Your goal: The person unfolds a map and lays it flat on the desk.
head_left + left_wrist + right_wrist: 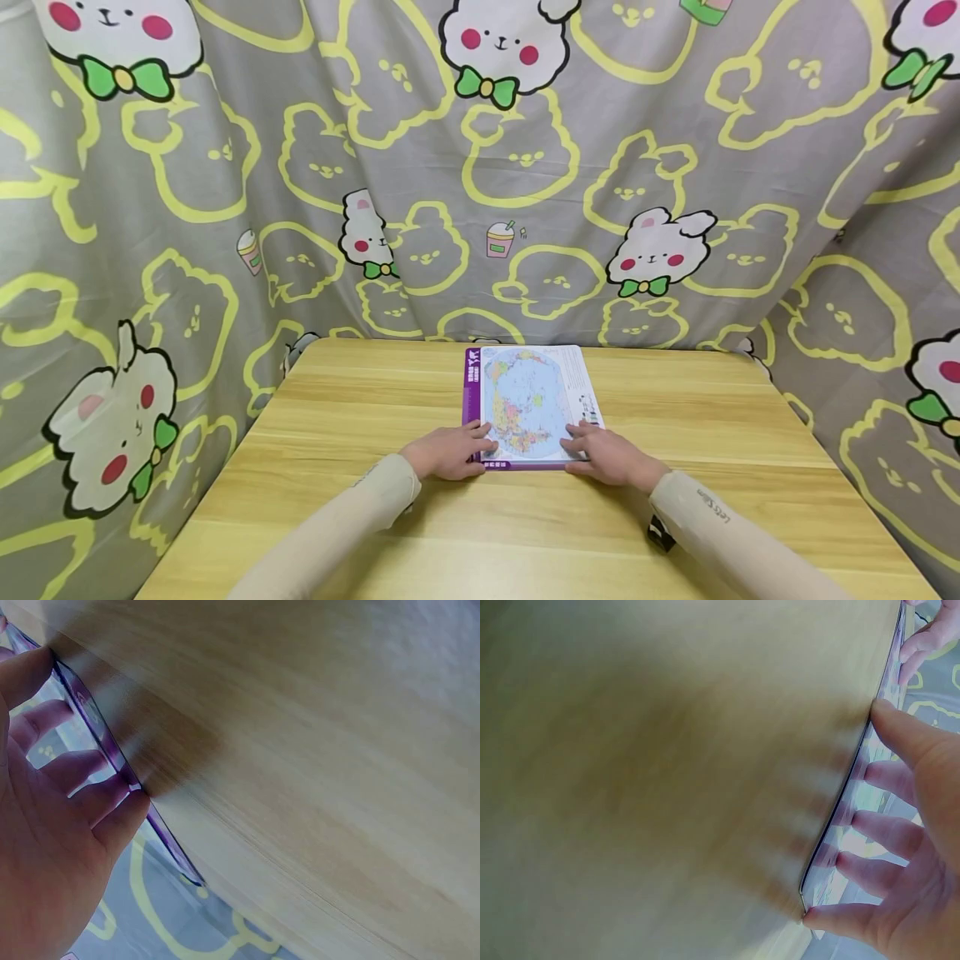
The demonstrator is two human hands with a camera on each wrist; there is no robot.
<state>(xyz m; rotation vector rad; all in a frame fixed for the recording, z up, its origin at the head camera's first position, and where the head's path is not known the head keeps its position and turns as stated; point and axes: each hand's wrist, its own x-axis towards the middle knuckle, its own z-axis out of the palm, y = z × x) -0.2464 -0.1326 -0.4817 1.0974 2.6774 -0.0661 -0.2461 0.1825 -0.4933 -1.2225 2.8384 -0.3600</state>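
Note:
A thin, flat world map (pixel 536 400) with rounded corners and a purple border lies on the wooden table, rotated sideways. Its purple band runs down the left side and along the near edge. At the near left corner, my left hand (pixel 450 450) rests with its fingertips on the map's surface. Across from it, my right hand (pixel 611 454) touches the near right corner, fingers spread over the edge. In the left wrist view, the fingers of the left hand (pixel 56 817) lie extended along the purple edge. The right hand (pixel 907 832) shows its fingers straight against the edge too.
The wooden table (pixel 360 400) extends around the map on all sides. A grey curtain (pixel 420 167) with yellow outlines and white bunnies hangs behind it and at both sides. A dark strap (pixel 660 533) sits under the right sleeve.

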